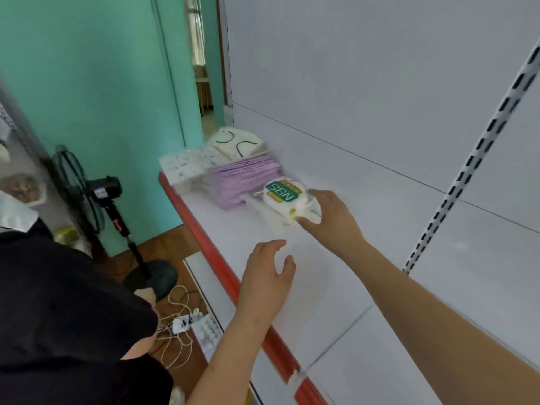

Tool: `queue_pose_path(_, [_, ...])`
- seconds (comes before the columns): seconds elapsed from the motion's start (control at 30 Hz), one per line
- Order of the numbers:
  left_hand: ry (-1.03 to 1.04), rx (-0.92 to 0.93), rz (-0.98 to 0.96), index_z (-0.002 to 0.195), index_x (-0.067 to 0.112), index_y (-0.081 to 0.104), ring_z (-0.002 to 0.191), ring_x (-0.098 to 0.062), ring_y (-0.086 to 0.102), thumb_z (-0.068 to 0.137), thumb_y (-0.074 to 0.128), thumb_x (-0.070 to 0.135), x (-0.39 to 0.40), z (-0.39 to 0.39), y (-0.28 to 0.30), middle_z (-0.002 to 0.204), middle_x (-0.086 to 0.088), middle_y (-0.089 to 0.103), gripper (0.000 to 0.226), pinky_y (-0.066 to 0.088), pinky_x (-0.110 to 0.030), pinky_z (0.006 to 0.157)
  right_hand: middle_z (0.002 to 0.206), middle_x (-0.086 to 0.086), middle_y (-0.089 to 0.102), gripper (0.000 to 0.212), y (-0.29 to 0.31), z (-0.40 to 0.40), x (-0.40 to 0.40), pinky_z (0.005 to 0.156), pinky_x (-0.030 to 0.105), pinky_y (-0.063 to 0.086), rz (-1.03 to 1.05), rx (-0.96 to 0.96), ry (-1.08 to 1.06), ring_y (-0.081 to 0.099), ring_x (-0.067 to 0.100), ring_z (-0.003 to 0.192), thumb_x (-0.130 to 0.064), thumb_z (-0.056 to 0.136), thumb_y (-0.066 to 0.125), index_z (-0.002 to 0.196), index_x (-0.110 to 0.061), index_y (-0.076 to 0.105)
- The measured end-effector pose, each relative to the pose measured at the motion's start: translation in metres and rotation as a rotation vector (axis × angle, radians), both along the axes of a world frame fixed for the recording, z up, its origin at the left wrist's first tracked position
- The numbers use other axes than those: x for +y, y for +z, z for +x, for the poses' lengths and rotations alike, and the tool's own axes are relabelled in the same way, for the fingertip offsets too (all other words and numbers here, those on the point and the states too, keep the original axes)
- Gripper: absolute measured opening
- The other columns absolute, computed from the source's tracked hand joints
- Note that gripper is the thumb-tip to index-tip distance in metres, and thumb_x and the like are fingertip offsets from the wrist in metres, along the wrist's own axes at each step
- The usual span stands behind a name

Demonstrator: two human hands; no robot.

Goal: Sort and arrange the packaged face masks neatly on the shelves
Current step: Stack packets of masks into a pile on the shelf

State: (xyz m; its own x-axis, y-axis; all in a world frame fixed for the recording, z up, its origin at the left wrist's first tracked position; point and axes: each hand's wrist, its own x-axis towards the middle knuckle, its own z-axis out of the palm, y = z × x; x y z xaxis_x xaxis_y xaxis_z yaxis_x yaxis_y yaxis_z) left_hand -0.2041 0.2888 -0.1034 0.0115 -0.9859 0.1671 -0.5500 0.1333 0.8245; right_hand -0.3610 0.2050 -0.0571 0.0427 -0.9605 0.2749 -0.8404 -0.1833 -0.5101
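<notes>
A white packet of N95 masks [282,197] with a green label lies on the white shelf [336,287], beside a stack of purple mask packs [245,178]. My right hand [330,217] holds the packet's near end, thumb below and fingers along its far side. Behind the purple stack sit white patterned packs [187,166] and cream packs with black loops [236,141]. Over the shelf's front part my left hand [268,276] hovers with relaxed fingers, holding nothing.
A red strip [204,238] runs along the shelf's front edge. A slotted upright [467,162] stands on the back panel at right. A black standing fan [96,197] and a tangle of cables [178,323] are on the floor at left. A lower shelf carries small boxes [207,331].
</notes>
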Motion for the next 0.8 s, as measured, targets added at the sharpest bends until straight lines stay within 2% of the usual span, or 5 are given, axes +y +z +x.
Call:
queue_pose_path(0.13, [0.055,0.112,0.06,0.131,0.023,0.061,0.112,-0.007,0.057,0.1,0.058,0.021,-0.049,0.029,-0.007,0.124,0.007,0.058,0.032,0.047,-0.025,0.099,0.162,0.002,0.026,0.074,-0.021,0.038,-0.061,0.115,0.04,0.028,-0.015,0.439,0.087,0.027,0.026,0.146,-0.053,0.091,0.061,0.154,-0.031,0.029])
queue_pose_path(0.33, [0.095,0.241,0.077,0.125,0.022,0.064,0.112,-0.011,0.06,0.099,0.058,0.015,-0.08,0.047,-0.01,0.122,0.005,0.061,0.029,0.05,-0.026,0.097,0.133,-0.004,0.063,0.035,-0.025,0.049,-0.082,0.089,0.032,0.046,-0.037,0.353,-0.097,0.055,0.02,0.122,-0.035,0.102,0.047,0.136,-0.035,0.057])
queue_pose_path(0.5, [0.021,0.306,0.034,0.139,0.025,0.053,0.123,-0.008,0.055,0.097,0.063,0.018,-0.08,0.039,0.009,0.132,0.011,0.056,0.044,0.042,-0.016,0.099,0.064,0.014,0.055,0.028,0.015,0.046,-0.065,0.053,0.03,0.037,-0.136,-0.229,-0.282,0.042,0.017,0.055,-0.029,0.097,0.048,0.093,-0.016,0.072])
queue_pose_path(0.67, [-0.163,0.216,-0.143,0.155,0.031,0.027,0.127,0.005,0.041,0.084,0.077,0.029,-0.077,0.0,0.036,0.14,0.021,0.039,0.087,0.039,-0.007,0.093,0.085,0.026,0.068,0.045,0.067,0.035,-0.003,0.061,0.035,0.062,-0.02,-0.795,-0.23,0.068,0.039,0.076,-0.036,0.098,0.051,0.089,0.006,0.067])
queue_pose_path(0.8, [-0.218,0.465,0.0,0.126,0.033,0.058,0.107,-0.004,0.067,0.091,0.072,0.02,-0.064,-0.034,0.046,0.112,0.019,0.07,0.04,0.052,-0.013,0.081,0.098,0.0,0.078,0.051,0.071,-0.007,0.057,0.083,0.03,0.056,0.027,-0.869,-0.233,0.074,0.019,0.094,-0.053,0.101,0.04,0.105,-0.016,0.075])
